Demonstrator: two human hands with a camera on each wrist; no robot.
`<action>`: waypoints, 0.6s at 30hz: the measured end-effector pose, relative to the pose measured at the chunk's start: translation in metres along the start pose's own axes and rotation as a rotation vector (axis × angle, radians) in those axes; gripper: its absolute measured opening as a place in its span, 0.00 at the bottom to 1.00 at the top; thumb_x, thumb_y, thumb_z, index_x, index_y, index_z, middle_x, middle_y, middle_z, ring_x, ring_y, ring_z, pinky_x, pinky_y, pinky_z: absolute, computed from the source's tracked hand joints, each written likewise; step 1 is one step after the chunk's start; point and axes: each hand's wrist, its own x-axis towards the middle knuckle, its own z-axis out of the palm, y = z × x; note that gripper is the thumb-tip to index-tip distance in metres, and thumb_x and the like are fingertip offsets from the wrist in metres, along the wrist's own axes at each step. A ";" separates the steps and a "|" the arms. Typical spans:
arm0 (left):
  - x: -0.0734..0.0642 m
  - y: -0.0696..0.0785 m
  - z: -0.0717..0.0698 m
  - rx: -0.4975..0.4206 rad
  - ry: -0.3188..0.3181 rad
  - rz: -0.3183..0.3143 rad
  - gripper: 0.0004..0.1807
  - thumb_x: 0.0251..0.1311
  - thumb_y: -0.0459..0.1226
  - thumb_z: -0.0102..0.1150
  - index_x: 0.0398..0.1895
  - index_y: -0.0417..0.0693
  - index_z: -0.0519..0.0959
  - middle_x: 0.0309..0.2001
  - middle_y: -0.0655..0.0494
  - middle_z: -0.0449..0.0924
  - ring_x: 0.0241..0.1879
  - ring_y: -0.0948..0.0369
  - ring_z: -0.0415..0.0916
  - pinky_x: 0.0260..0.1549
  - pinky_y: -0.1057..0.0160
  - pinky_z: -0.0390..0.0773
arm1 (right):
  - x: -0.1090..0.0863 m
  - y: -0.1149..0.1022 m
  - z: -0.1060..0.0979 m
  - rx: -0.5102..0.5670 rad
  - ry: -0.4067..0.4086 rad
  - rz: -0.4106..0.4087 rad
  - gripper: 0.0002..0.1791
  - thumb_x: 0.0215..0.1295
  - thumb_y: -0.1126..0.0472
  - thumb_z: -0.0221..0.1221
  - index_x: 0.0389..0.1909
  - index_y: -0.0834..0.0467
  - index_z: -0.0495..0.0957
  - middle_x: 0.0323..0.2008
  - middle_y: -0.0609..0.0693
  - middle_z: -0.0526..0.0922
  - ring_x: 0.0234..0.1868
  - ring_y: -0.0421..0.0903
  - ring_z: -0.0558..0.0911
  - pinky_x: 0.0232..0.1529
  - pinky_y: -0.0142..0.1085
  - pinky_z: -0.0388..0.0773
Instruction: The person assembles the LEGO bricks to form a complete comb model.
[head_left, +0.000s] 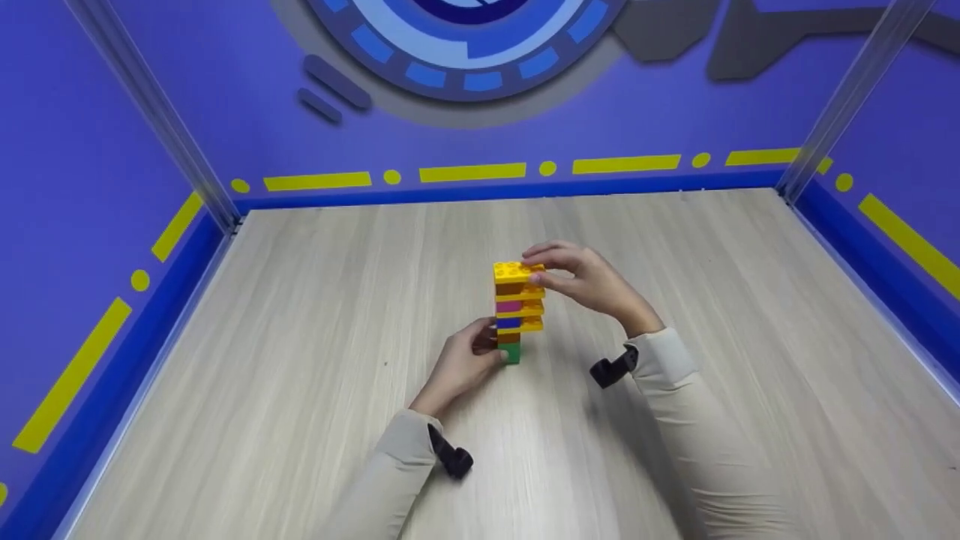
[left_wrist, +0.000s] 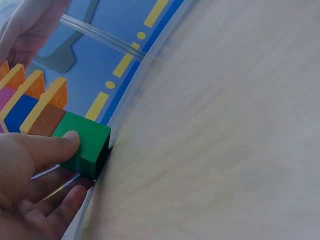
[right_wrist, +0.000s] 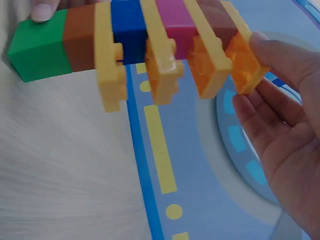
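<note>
A tower of toy building blocks stands upright on the table. Its base is a green block (head_left: 509, 353), with a brown block (right_wrist: 81, 37) above. Over that, yellow plates alternate with a blue block (right_wrist: 128, 30), a magenta block (right_wrist: 175, 22) and another brown block. Each yellow plate juts out to the right, studs showing on the overhang. My left hand (head_left: 463, 364) grips the bottom from the left, thumb on the green block's face. At the top, my right hand (head_left: 592, 283) pinches the overhanging end of the uppermost yellow plate (head_left: 510, 271) between thumb and fingers.
The tower is near the middle of a light wood table (head_left: 322, 322). Blue-purple panels with yellow markings (head_left: 472, 172) enclose its back and both sides. A black wrist camera (head_left: 454, 459) sticks out from the left cuff, another (head_left: 613, 367) from the right.
</note>
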 end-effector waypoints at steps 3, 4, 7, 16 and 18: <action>0.003 0.002 0.002 -0.002 0.001 -0.010 0.32 0.61 0.34 0.61 0.69 0.47 0.64 0.52 0.47 0.79 0.51 0.55 0.78 0.54 0.57 0.77 | -0.001 0.007 0.005 0.040 0.054 0.013 0.20 0.67 0.58 0.57 0.58 0.59 0.77 0.60 0.55 0.76 0.61 0.51 0.76 0.60 0.45 0.74; 0.004 0.002 0.002 -0.006 0.001 -0.014 0.33 0.61 0.34 0.60 0.70 0.49 0.63 0.53 0.47 0.79 0.51 0.55 0.78 0.55 0.57 0.77 | -0.002 0.010 0.007 0.054 0.069 0.026 0.21 0.67 0.59 0.57 0.60 0.60 0.75 0.62 0.56 0.74 0.62 0.52 0.74 0.61 0.45 0.73; 0.007 0.003 0.004 -0.019 -0.002 -0.012 0.35 0.62 0.34 0.60 0.72 0.50 0.60 0.53 0.46 0.79 0.52 0.54 0.78 0.55 0.57 0.76 | -0.004 0.016 0.013 0.106 0.108 0.070 0.28 0.67 0.61 0.57 0.67 0.60 0.66 0.67 0.57 0.69 0.67 0.53 0.69 0.64 0.47 0.70; 0.018 0.006 0.009 -0.052 0.000 -0.018 0.38 0.63 0.34 0.58 0.75 0.51 0.54 0.57 0.46 0.77 0.53 0.56 0.76 0.54 0.59 0.76 | -0.015 0.034 0.025 0.144 0.130 0.207 0.39 0.67 0.54 0.58 0.75 0.51 0.51 0.74 0.53 0.56 0.68 0.55 0.67 0.65 0.51 0.68; 0.019 0.007 0.011 -0.046 0.008 -0.024 0.38 0.63 0.33 0.58 0.75 0.50 0.54 0.59 0.47 0.76 0.52 0.57 0.75 0.53 0.59 0.76 | -0.016 0.036 0.028 0.136 0.111 0.237 0.42 0.66 0.53 0.58 0.76 0.50 0.48 0.75 0.53 0.54 0.67 0.56 0.68 0.63 0.51 0.70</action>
